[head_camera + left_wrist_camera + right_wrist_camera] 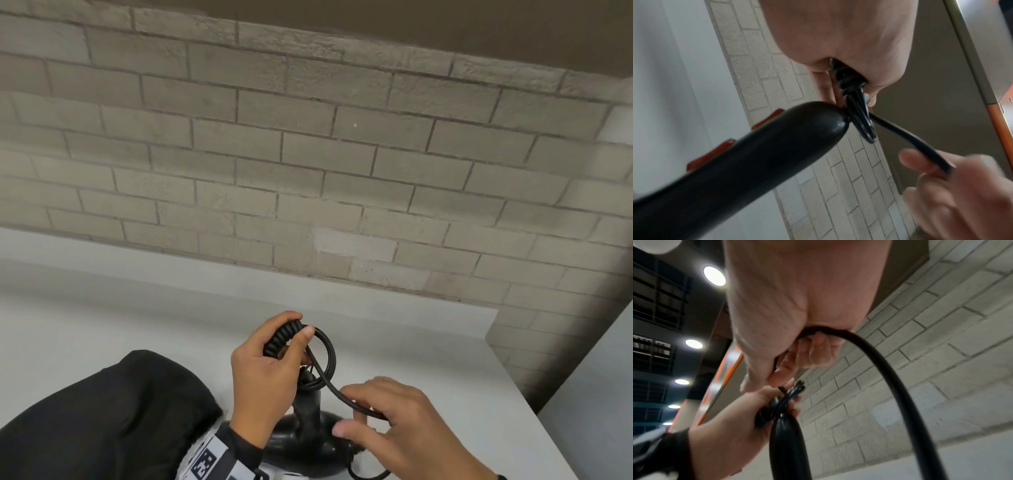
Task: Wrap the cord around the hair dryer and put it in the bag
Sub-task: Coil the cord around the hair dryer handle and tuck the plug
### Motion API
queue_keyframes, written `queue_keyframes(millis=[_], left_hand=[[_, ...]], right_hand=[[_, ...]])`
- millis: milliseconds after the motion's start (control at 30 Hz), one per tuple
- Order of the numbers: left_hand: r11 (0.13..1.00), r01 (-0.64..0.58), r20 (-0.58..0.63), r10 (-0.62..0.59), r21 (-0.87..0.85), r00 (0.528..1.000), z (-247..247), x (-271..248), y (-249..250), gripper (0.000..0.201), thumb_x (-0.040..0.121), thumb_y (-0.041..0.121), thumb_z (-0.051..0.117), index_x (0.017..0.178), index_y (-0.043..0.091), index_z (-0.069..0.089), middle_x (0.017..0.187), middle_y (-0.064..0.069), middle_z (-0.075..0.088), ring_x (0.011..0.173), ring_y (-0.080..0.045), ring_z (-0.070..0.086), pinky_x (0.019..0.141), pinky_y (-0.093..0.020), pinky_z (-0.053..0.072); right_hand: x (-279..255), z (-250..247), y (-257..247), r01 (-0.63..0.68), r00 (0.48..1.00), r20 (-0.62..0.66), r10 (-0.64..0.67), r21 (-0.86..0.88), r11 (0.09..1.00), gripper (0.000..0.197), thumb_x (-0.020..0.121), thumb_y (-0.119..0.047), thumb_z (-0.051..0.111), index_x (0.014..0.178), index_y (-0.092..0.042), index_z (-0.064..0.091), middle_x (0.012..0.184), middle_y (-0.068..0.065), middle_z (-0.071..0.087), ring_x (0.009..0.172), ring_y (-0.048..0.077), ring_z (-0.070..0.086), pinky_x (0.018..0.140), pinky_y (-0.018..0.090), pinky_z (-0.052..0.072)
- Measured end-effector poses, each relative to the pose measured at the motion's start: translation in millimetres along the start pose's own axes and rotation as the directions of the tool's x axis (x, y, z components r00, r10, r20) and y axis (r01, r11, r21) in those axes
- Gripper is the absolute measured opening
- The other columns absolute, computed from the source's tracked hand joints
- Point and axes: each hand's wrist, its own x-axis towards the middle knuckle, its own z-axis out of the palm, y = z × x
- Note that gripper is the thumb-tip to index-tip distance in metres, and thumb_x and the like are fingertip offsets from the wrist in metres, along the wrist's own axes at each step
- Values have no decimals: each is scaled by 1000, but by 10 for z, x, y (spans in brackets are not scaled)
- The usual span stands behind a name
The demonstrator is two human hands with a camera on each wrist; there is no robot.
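A black hair dryer (301,442) stands on the white table (137,308) with its handle (308,401) pointing up. Orange-red switches (711,155) show on the handle in the left wrist view. My left hand (274,363) grips a bundle of wound black cord (284,337) just above the handle's end (830,123). A loop (329,353) hangs off that bundle. From it a free length of cord (337,390) runs down to my right hand (387,421), which pinches it between thumb and fingers (818,350). A black bag (102,418) lies at the left, beside the dryer.
A grey brick wall (308,154) runs close behind the table. The table's right edge (534,404) is near my right hand. More cord (366,474) trails at the bottom of the head view. Ceiling lights (714,276) show in the right wrist view.
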Motion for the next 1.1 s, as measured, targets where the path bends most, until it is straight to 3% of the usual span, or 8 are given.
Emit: queue_keyframes(millis=[67,200,333,467,667,900,1000,1100], left_hand=[[1000,-4,12,4,5,1000,-24,3,-4,19,78,10,79,92,22,74,73,-1,71,51,-18,66,54,-24,55],[999,-6,60,8,-33,998,-2,-49,54,20,75,23,76,95,21,73,77,-2,71,50,-20,66,55,-28,59],[998,-33,110,39,-54,993,-17,-75,89,18,83,42,74,96,31,74,77,-3,72,50,-21,67,56,-26,58],[999,-23,241,33,-44,970,-51,-85,131,36,58,39,83,93,39,75,83,2,75,55,-21,67,56,-26,58],[991,-135,255,136,-20,957,-49,-83,134,36,56,34,95,86,38,75,78,4,75,55,-15,66,57,-20,54],[979,-186,235,200,-80,951,-37,-149,126,31,70,53,81,88,29,75,75,4,74,63,-17,68,63,-21,54],[979,-185,157,196,-82,968,-19,-157,98,26,69,44,81,90,31,75,77,6,75,65,-13,69,63,-18,53],[983,-174,99,178,-51,979,-24,-159,75,33,71,55,77,93,31,74,78,7,75,68,-14,69,63,-19,54]], right_hand=[[94,-130,-53,40,998,52,-40,15,999,19,90,-49,64,97,-31,64,75,-21,53,70,-6,48,64,11,41],[346,-342,-150,110,988,-108,-107,18,994,14,96,-37,60,93,-26,68,75,-24,50,69,-2,48,63,16,41],[554,-445,-219,78,976,-215,-45,146,986,18,94,-35,59,91,-22,70,75,-22,58,66,8,56,60,22,45],[683,-426,-268,22,963,-264,45,247,969,15,93,-30,61,88,-20,70,77,-9,65,70,17,60,60,35,48],[749,-255,-202,-142,919,-298,257,359,922,10,90,-31,63,86,-27,72,81,-14,70,62,16,58,59,23,47],[568,50,-33,-327,871,-153,467,528,784,11,90,-18,68,84,-25,75,87,-7,74,84,10,68,75,24,53],[416,169,-108,-380,870,-53,490,561,736,14,92,-34,61,90,-31,74,87,-8,73,74,17,65,68,31,53],[280,205,-214,-412,859,27,511,627,661,25,89,-55,58,97,-37,73,84,-8,71,61,4,50,60,17,40]])
